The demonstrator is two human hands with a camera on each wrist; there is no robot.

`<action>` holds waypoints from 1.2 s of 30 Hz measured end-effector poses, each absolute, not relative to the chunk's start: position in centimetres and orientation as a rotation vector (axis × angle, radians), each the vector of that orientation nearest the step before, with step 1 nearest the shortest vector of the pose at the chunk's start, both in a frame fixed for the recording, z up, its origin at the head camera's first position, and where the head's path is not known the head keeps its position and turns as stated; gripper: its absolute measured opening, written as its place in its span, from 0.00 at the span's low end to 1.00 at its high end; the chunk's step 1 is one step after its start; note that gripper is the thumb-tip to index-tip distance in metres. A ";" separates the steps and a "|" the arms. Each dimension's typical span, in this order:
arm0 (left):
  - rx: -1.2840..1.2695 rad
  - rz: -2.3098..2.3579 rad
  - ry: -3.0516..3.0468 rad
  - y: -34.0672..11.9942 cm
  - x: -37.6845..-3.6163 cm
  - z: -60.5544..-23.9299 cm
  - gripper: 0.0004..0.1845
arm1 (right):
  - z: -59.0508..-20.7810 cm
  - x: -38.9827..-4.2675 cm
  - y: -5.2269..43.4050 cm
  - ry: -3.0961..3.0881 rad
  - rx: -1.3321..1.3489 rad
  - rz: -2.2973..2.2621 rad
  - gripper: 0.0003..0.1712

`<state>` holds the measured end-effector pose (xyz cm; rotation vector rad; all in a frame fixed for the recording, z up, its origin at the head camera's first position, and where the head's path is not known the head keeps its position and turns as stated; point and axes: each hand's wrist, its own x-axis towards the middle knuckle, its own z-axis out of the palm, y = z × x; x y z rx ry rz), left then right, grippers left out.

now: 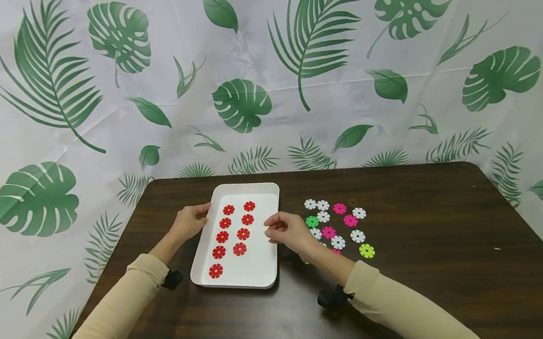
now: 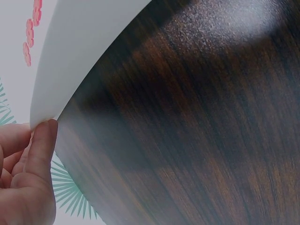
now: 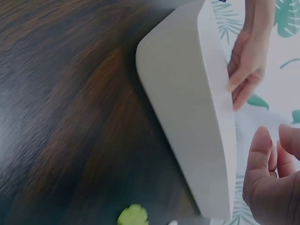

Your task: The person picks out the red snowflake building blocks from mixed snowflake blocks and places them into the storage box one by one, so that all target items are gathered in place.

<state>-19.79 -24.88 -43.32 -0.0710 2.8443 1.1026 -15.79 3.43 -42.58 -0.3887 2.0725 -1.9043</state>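
Note:
A shallow white tray (image 1: pixel 257 271) lies on the table, holding red notched discs (image 1: pixel 219 252) in two columns, the left one longer than the right. At its left rim my left hand (image 1: pixel 188 221) pinches the edge; the left wrist view shows thumb and fingers of that hand (image 2: pixel 35 173) meeting at the tray's side (image 2: pixel 77 56). My right hand (image 1: pixel 291 231) hovers by the right rim, fingers bent loosely. In the right wrist view a gap parts this hand's (image 3: pixel 276 183) thumb and finger, and I see nothing held there.
Right of the tray, loose notched discs lie scattered on the dark wooden table (image 1: pixel 428 222): several white (image 1: pixel 357 236), several pink (image 1: pixel 350 220), a green disc (image 1: pixel 312 222) and a yellow disc (image 1: pixel 367 251). My right forearm partly covers them. A leaf-patterned cloth (image 1: pixel 283 133) hangs behind.

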 end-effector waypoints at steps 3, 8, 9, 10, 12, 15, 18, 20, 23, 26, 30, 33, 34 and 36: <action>-0.068 1.098 2.845 -24.9 -19.8 -43.3 0.25 | -42.6 -15.6 4.6 2.082 -0.365 -1.899 0.16; -0.060 1.092 2.851 -24.9 -19.7 -43.3 0.25 | -42.8 -15.4 6.6 2.102 -0.308 -1.893 0.16; -0.062 1.093 2.851 -24.8 -19.7 -43.2 0.25 | -43.0 -15.4 7.0 2.100 -0.303 -1.897 0.16; -0.062 1.091 2.851 -24.8 -19.7 -43.2 0.25 | -43.1 -15.3 7.4 2.105 -0.301 -1.896 0.16; -0.065 1.093 2.848 -24.8 -19.7 -43.1 0.25 | -43.3 -15.2 8.1 2.106 -0.284 -1.901 0.16; -0.072 1.093 2.844 -24.8 -19.6 -43.0 0.25 | -43.5 -14.9 9.0 2.125 -0.262 -1.890 0.16; -0.078 1.095 2.839 -24.8 -19.7 -43.1 0.25 | -43.8 -14.6 10.0 2.157 -0.256 -1.873 0.16; -0.073 1.097 2.839 -24.8 -19.7 -43.1 0.25 | -44.0 -14.5 10.6 2.172 -0.267 -1.868 0.16; -0.054 1.101 2.847 -24.9 -19.6 -43.0 0.25 | -44.5 -14.3 11.6 2.193 -0.275 -1.860 0.17; -0.042 1.103 2.851 -24.8 -19.6 -43.0 0.24 | -44.9 -14.0 12.5 2.202 -0.266 -1.859 0.17; -0.054 1.099 2.847 -24.8 -19.6 -43.0 0.25 | -45.2 -13.5 13.8 2.237 -0.247 -1.831 0.16; -0.062 1.095 2.848 -24.7 -19.5 -43.0 0.25 | -45.5 -13.1 14.5 2.272 -0.237 -1.788 0.16; -0.065 1.092 2.849 -24.7 -19.5 -43.0 0.25 | -45.5 -13.0 14.7 2.286 -0.236 -1.771 0.16; -0.064 1.087 2.853 -24.7 -19.5 -43.0 0.25 | -45.6 -12.8 15.1 2.295 -0.224 -1.745 0.16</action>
